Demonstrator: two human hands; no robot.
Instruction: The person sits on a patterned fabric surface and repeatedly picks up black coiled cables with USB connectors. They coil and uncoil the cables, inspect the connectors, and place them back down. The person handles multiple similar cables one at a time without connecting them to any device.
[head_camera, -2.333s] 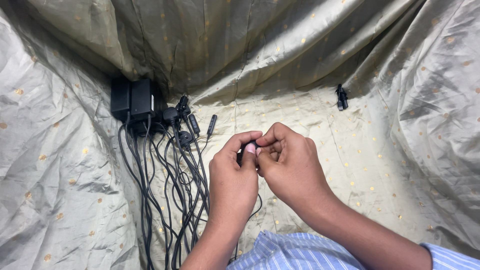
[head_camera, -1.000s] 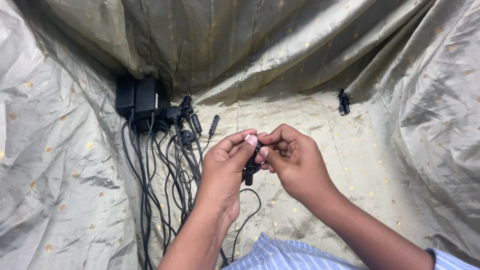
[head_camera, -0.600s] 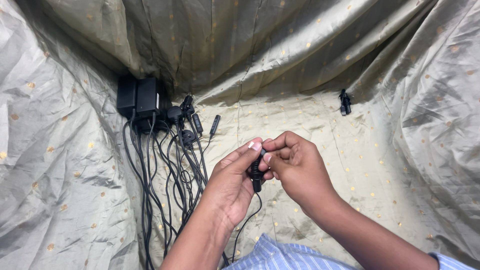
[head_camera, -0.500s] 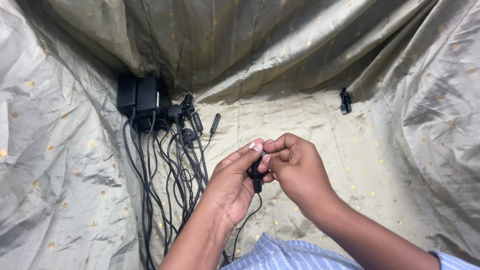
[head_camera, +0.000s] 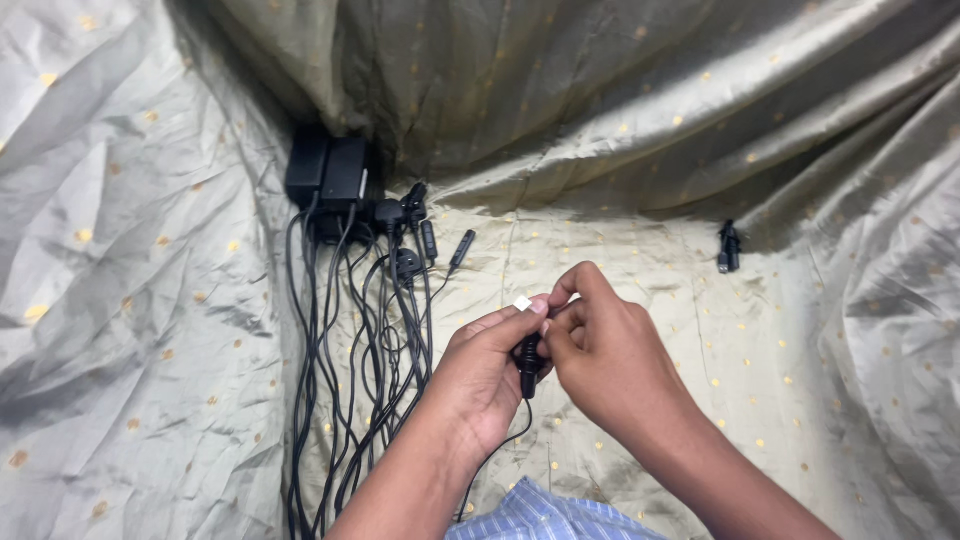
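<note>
crumpled gold-dotted olive cloth covers everything; left hand and right hand pinch a small coiled black cable between them; one bundled cable lies apart, loose black cords remain.

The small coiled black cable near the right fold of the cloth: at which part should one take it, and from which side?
Probably at its middle, from above. The small coiled cable lies alone on the cloth, wound into a short upright bundle, narrow across its waist, with bare cloth on both sides. The fold rising behind it makes approach from the back awkward. Both hands are busy: left hand, right hand.
</note>
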